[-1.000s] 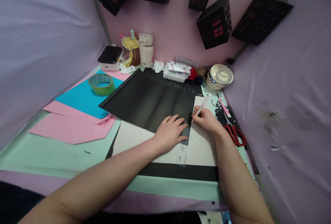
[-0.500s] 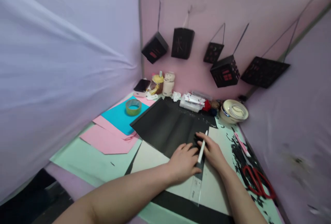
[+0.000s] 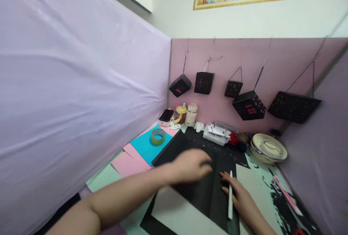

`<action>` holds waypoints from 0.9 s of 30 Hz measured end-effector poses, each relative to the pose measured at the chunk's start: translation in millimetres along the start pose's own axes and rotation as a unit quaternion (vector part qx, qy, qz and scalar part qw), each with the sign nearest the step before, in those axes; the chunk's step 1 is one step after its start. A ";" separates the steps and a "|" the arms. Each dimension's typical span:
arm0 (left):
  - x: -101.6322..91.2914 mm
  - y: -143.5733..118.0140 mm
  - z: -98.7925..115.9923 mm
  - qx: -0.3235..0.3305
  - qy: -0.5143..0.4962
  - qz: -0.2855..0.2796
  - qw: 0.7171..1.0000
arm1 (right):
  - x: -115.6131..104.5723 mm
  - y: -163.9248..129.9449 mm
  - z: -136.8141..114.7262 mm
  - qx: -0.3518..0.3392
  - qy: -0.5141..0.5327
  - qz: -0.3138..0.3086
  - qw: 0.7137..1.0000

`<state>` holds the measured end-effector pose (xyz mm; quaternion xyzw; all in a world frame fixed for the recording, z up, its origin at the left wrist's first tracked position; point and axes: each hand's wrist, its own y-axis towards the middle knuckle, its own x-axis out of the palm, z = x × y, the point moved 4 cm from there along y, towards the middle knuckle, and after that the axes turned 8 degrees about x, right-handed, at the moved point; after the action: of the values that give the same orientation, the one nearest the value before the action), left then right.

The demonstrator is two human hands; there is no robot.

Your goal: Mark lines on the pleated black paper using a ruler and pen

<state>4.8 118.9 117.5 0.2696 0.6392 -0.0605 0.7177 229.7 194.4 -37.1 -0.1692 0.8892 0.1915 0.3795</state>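
A large black sheet of paper [image 3: 199,188] lies across the table, with a pale grey-white board [image 3: 181,208] beneath part of it. My right hand [image 3: 239,197] rests at the sheet's right side, fingertips on the black paper. A slim white pen [image 3: 230,198] is held in this hand, slanting along the fingers. My left hand [image 3: 190,166] hovers over the middle of the black sheet, its fingers curled in but smeared by motion. Whether it holds anything is hidden.
Green tape [image 3: 158,137] sits on blue paper [image 3: 141,146] over pink sheets. A pink-handled cutter [image 3: 286,195] lies right among black scraps. A lidded bowl [image 3: 268,148], plastic boxes [image 3: 216,134], a cream bottle [image 3: 191,114] and a phone [image 3: 166,115] stand behind. Black paper lanterns [image 3: 248,105] hang above.
My left hand has lifted off the clear ruler and the paper and swung up and left. The right hand still holds the pen by the sheet. The view has tilted upward.
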 end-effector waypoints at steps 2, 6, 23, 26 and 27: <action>-30.6 11.6 -74.7 -0.165 -0.046 -0.004 0.985 | 1.3 0.8 1.1 -0.007 -0.011 0.001 1.000; -51.9 34.8 -203.9 -0.324 -0.022 -0.043 0.945 | 4.0 2.3 6.9 -0.022 -0.029 0.012 0.999; 56.4 101.2 -336.4 -0.538 0.013 0.036 0.842 | -3.5 -1.5 0.8 -0.081 -0.049 0.006 0.996; 56.9 101.3 -343.5 -0.542 -0.007 0.046 0.839 | -3.5 -1.5 1.4 -0.108 -0.075 0.013 0.991; 54.5 100.0 -346.1 -0.543 -0.019 0.049 0.838 | -3.4 -1.3 1.7 -0.117 -0.086 0.016 0.989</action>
<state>-248.7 378.4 83.7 -0.1336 0.5417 0.3260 0.7632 233.5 194.6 -36.0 -0.1816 0.8270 0.3143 0.4293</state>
